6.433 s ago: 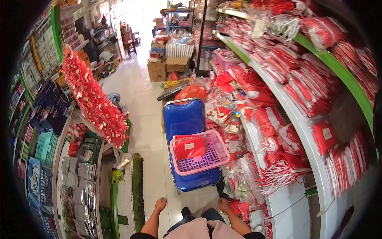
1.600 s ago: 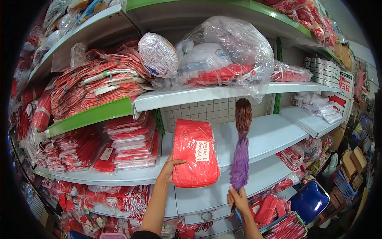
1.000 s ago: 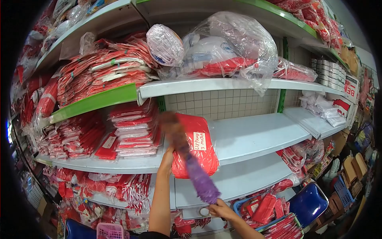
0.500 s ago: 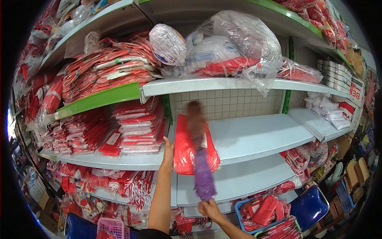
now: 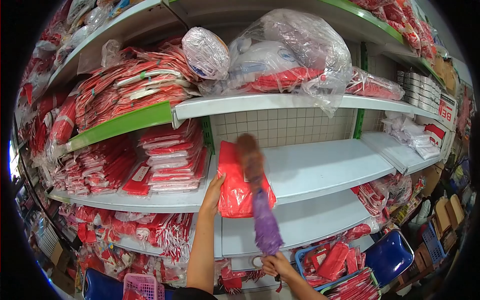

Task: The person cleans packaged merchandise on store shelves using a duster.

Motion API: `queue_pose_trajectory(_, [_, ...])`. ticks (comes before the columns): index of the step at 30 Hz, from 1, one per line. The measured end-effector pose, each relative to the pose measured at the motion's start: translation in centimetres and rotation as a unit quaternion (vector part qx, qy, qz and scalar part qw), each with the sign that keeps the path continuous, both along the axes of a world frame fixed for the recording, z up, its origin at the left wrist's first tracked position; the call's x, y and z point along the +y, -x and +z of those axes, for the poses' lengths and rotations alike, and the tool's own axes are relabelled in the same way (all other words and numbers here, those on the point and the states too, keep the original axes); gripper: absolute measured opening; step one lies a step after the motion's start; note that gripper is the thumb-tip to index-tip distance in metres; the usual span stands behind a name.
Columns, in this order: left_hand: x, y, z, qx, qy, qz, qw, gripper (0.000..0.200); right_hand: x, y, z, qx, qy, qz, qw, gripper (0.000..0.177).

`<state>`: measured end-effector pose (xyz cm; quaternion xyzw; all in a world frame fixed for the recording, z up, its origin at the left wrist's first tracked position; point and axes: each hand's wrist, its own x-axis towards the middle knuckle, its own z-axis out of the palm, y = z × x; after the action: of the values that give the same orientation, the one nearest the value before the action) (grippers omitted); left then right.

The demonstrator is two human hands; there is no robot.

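At the front lip of the middle shelf (image 5: 325, 170), a red plastic-wrapped packet (image 5: 235, 200) stands tilted, its lower edge overhanging.

Left hand (image 5: 214, 192): open, palm and fingers flat against the packet's 9 o'clock edge, with no wrap-around grip.

Right hand (image 5: 276, 265): closed around the handle of a feather duster (image 5: 259, 200), purple below, its brown tip blurred across the packet's face toward 12 o'clock.

Risk 1: slick wrap and one-sided support. A stroke toward 3 o'clock could slide the packet off the palm and over the lip, toward the blue basket (image 5: 298, 257) at 5 o'clock.

Risk 2: a stroke toward 9 o'clock could clip the stacked red packets (image 5: 170, 160).
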<state>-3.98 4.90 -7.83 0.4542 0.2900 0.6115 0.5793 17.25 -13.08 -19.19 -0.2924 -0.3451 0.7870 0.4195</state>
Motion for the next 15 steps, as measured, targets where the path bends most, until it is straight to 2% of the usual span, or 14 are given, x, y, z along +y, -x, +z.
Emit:
queue_pose_trajectory(2, [-0.6,-0.3,0.5,0.017,0.007,0.005,1.0,0.044,-0.3,-0.2,2.6,0.094,0.045,-0.013,0.994,0.011])
queue_pose_trajectory(4, [-0.8,-0.2,0.6,0.024,-0.004,-0.003,1.0,0.044,0.0,-0.3,3.5,0.038,0.034,0.045,0.998,0.011])
queue_pose_trajectory(6, [1.1,0.9,-1.4,0.062,0.014,0.015,0.998,0.044,0.7,-0.5,4.0,-0.026,-0.002,0.122,0.992,0.012])
queue_pose_trajectory(7, [1.2,1.0,-1.4,0.082,0.022,0.026,0.996,0.045,1.3,-0.5,4.5,-0.045,-0.003,0.126,0.991,0.014])
queue_pose_trajectory(11, [-0.6,-0.6,0.3,0.109,-0.042,0.008,0.993,0.041,3.6,1.1,4.7,0.023,-0.03,-0.036,0.999,0.016])
queue_pose_trajectory(14, [-1.7,-1.0,1.2,0.1,-0.042,0.007,0.994,0.04,3.7,2.3,4.9,0.052,0.01,-0.034,0.998,0.019])
queue_pose_trajectory(15, [-1.1,-0.7,0.5,0.084,-0.05,0.001,0.995,0.04,3.5,2.2,4.9,0.032,-0.008,0.022,0.999,0.017])
